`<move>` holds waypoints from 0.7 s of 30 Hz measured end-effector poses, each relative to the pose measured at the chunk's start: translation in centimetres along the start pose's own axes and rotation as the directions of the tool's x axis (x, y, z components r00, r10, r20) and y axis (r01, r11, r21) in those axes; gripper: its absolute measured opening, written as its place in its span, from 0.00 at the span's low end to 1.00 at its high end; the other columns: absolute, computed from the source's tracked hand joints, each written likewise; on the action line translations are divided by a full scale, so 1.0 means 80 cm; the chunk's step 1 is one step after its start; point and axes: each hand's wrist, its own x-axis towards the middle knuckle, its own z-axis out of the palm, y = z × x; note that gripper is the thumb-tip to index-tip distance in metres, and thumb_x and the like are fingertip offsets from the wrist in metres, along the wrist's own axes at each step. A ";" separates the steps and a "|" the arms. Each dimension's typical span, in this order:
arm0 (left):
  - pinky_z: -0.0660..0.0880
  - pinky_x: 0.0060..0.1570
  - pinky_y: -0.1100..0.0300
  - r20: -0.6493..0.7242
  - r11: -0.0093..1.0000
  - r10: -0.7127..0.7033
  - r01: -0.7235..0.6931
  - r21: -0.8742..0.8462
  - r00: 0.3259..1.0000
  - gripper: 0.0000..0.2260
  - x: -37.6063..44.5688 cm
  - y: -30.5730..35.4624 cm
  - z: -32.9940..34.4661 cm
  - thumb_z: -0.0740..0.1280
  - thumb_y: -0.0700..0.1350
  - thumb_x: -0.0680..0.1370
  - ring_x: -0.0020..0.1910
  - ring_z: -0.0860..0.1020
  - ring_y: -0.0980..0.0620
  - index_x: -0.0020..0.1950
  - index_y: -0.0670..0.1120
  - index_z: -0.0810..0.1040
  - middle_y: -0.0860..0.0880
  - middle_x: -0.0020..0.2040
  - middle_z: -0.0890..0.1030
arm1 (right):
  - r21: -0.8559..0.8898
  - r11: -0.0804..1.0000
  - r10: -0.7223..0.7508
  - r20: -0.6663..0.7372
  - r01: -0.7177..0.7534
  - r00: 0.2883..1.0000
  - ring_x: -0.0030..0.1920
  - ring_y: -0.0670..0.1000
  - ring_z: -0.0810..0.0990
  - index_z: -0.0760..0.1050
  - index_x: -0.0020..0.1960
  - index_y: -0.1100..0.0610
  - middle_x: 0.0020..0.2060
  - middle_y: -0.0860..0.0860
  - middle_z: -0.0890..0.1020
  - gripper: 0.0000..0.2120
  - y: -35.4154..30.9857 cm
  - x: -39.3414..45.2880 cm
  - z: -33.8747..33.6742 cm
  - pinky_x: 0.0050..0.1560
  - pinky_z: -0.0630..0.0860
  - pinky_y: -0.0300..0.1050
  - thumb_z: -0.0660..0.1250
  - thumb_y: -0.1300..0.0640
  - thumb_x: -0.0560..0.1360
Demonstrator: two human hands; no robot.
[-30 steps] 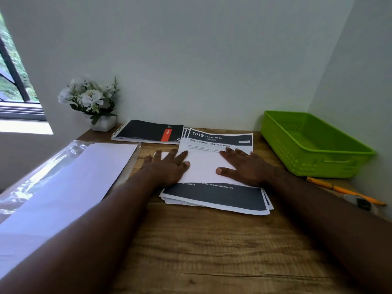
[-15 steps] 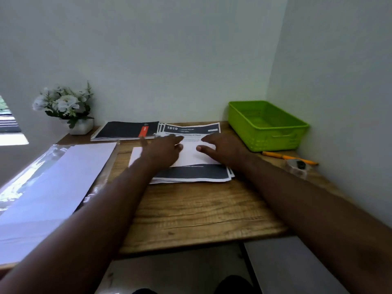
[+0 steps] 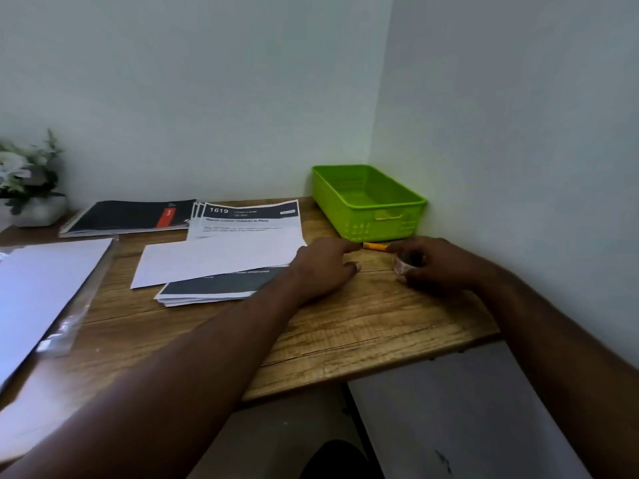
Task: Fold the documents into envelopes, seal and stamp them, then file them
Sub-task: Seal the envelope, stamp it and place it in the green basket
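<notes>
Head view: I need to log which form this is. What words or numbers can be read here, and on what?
"1619": white digits in the dark header of the top document.
Bold heading below it: blurred, roughly "Return Curtain Tiebacks to Place", not certain.
Header small print, body lines: unreadable.
Notebook red strip lettering: too small.
White envelope: no text showing.

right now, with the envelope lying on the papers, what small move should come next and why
Probably lift the tape roll and carry it toward the white envelope. The right hand already curls round the roll beside the green basket, while the left hand rests open next to the envelope, which lies flat on the printed documents, so sealing looks like the coming step.
</notes>
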 end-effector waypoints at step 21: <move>0.68 0.50 0.77 -0.538 0.908 -0.114 -0.132 -0.397 0.835 0.30 -0.049 -0.164 -0.105 0.78 0.46 0.68 0.56 0.74 0.66 0.66 0.57 0.71 0.66 0.56 0.76 | 0.832 0.415 -0.224 -0.300 0.369 0.927 0.60 0.51 0.78 0.67 0.70 0.42 0.61 0.47 0.77 0.36 -0.242 0.181 0.121 0.55 0.79 0.49 0.75 0.48 0.64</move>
